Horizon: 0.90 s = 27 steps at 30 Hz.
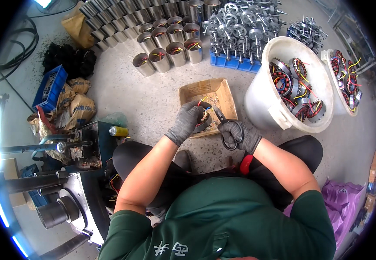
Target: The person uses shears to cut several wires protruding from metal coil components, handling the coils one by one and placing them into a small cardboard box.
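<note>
My gloved left hand [187,120] is closed on a motor stator [204,123], a dark ring with coloured wires rising from it. It holds the stator over a cardboard box [227,97] with scraps strewn on its bottom. In my gloved right hand [245,137] is a pair of black-handled scissors [218,114], fingers wrapped round the loops. Their blades point up and left, close to the stator's wires. Whether the blades touch a wire I cannot tell.
A white bucket [257,86] of wired stators stands to the right, another white tub [353,112] beyond it. Metal cylinders [158,60] stand in rows ahead. Shafted rotors [240,32] pile on a blue crate [235,63]. A machine [86,203] and a yellow can [118,131] are at left.
</note>
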### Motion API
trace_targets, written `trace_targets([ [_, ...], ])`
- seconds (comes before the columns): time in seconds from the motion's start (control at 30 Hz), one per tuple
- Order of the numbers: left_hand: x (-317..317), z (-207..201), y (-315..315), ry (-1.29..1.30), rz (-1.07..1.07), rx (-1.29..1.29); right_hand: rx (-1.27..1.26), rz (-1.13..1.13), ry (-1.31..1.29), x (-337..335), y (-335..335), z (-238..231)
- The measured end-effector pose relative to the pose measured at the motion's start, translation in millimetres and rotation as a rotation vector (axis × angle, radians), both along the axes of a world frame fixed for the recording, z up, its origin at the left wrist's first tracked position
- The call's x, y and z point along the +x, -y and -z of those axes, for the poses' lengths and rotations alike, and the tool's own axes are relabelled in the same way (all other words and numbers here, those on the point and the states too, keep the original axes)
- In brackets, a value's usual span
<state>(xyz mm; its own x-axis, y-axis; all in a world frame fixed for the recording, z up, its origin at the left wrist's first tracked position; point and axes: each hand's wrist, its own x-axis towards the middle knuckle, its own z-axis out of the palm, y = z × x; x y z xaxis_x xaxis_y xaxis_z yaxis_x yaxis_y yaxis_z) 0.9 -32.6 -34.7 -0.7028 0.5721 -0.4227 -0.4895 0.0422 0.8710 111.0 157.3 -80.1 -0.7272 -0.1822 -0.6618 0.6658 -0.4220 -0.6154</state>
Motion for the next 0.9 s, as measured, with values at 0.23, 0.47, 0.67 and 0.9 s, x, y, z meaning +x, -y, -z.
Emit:
trace_targets([
  [0.23, -6.8, 16.6, 7.9, -0.465, 0.283, -0.206, 0.460, -0.196, -0.312, -2.7, -2.3, -32.4],
  [0.47, -1.3, 0.2, -1.6, -0.204, 0.255, -0.312, 0.589, -0.311, -0.354, -9.2, -7.8, -41.2],
  [0.67, 1.7, -1.8, -8.7, -0.284, 0.309, -0.371, 0.824, -0.449, -0.539, -10.1, -13.4, -48.3],
  [0.9, 0.4, 7.8, -15.7, -0.458, 0.399, -0.481, 0.752, -0.409, -0.513, -7.0, -8.0, -45.6],
])
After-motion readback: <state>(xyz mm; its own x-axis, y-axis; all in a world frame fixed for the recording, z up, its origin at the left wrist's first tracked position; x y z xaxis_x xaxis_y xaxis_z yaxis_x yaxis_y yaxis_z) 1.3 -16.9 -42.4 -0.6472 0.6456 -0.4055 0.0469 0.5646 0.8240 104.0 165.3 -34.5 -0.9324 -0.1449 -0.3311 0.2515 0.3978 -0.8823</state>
